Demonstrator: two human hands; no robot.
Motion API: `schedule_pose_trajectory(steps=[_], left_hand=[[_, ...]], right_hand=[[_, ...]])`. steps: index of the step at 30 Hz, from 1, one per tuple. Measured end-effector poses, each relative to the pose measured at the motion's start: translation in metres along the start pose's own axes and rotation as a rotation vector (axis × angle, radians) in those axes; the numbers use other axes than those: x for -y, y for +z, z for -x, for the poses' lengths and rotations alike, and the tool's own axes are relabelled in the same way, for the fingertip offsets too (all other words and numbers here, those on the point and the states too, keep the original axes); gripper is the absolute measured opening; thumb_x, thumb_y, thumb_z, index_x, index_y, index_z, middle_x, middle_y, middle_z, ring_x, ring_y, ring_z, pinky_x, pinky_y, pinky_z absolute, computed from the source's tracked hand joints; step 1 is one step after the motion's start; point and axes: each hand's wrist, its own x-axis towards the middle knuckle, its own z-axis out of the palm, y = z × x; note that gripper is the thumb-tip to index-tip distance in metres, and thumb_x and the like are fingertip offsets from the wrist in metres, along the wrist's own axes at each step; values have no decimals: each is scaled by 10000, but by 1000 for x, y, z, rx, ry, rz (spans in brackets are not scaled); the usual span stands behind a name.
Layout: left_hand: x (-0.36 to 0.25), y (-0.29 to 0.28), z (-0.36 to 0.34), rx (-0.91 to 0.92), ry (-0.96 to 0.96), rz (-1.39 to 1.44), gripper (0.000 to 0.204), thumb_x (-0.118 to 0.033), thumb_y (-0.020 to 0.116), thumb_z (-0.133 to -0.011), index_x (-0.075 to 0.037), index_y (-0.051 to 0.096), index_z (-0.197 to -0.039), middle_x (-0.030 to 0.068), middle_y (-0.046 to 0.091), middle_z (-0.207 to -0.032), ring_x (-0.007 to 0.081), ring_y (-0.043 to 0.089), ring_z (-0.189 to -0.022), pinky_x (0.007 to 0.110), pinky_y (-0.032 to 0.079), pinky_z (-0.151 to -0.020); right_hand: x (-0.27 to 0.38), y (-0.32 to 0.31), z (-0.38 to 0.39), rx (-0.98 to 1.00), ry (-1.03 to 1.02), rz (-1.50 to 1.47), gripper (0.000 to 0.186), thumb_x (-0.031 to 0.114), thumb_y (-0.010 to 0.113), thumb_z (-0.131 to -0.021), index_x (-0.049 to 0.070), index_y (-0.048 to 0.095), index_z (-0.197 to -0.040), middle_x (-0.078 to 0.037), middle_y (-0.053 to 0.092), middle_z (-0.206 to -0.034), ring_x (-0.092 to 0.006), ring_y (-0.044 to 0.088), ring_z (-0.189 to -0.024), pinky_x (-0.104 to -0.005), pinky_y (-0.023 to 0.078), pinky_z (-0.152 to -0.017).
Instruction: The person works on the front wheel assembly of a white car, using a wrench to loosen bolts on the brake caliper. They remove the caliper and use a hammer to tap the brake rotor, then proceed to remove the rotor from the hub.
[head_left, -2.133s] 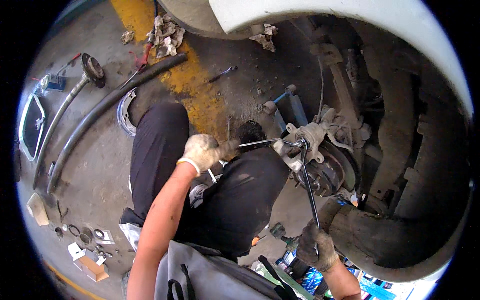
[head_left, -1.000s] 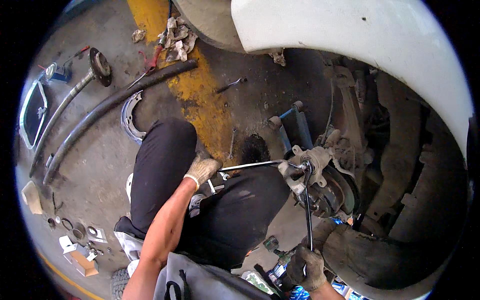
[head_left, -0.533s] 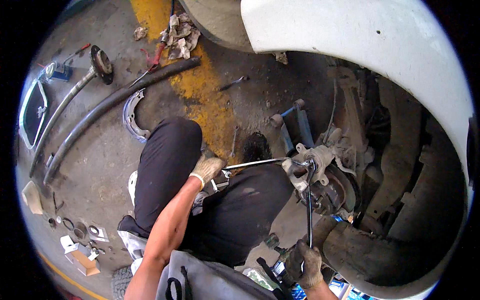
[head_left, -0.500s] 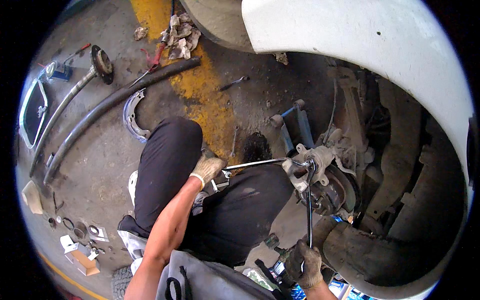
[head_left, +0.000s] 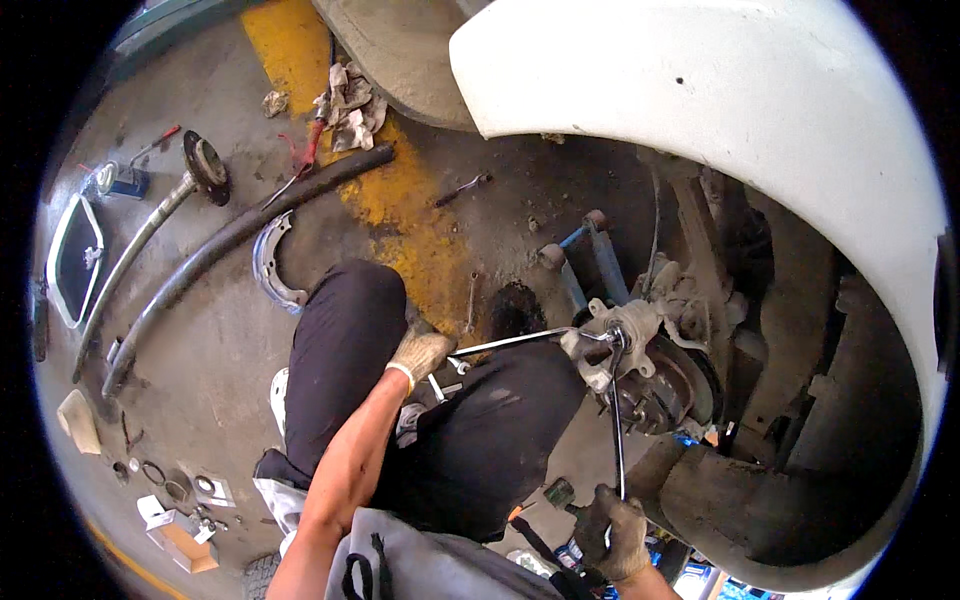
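My left hand [head_left: 419, 352], in a dirty work glove, grips the end of a long thin wrench [head_left: 512, 342] that runs right to the brake caliper [head_left: 612, 338] on the wheel hub [head_left: 662, 385]. My right hand [head_left: 615, 528], also gloved, holds the lower end of a second long wrench [head_left: 617, 430] that rises straight up to the same caliper. The hub sits inside the wheel arch under a white fender [head_left: 700, 110]. My legs in dark trousers [head_left: 400, 400] are folded on the floor in front of the hub.
A thick black hose [head_left: 235, 235], a metal shaft with a disc end [head_left: 160, 225], a curved brake shoe [head_left: 270, 265], rags [head_left: 350, 100], a small spanner [head_left: 460, 188] and a blue floor jack [head_left: 590, 255] lie on the concrete floor. Small parts and a box [head_left: 180, 525] sit at lower left.
My head has shifted, so the fender fills more of the top. My left hand has dropped lower and closer to my knee, and both hands keep hold of their wrenches on the caliper.
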Motion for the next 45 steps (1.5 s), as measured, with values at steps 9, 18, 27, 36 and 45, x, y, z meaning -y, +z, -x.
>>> schedule_pose_trajectory(steps=[9,18,27,36,45], left_hand=[[6,-39,-2,-209,-51,-364,159,-166,530,-727,-118,653,-816,90,636,-887,271,603,-863,411,470,-715],[67,-16,6,-187,-302,-235,235,-183,512,-783,-171,606,-998,132,610,-987,311,591,-893,397,470,-759],[126,-47,5,-300,-465,-402,215,-204,520,-786,-107,638,-938,118,634,-919,294,604,-879,379,474,-744],[182,-61,0,-456,-345,-81,201,-213,521,-789,-50,614,-863,129,600,-768,248,570,-678,378,426,-597],[-99,-86,-44,-249,194,938,392,-274,570,-822,1,535,-1100,52,575,-987,111,539,-812,237,446,-714]], right_hand=[[8,-48,-7,-75,99,-7,174,194,542,-751,73,473,-646,-26,426,-476,-125,393,-368,-250,331,-377],[-70,38,0,25,-296,1,203,121,563,-742,-3,531,-899,-74,569,-718,-173,541,-623,-268,416,-547],[-109,296,-249,51,-821,685,222,216,581,-738,1,613,-781,-100,602,-676,-250,553,-618,-392,418,-584],[-102,283,-239,293,-1021,746,254,154,519,-808,40,613,-1015,-146,572,-1053,-234,547,-955,-343,461,-764],[-70,94,-144,459,-385,-754,328,198,521,-856,16,492,-1127,-97,569,-1019,-205,580,-876,-331,491,-702]])
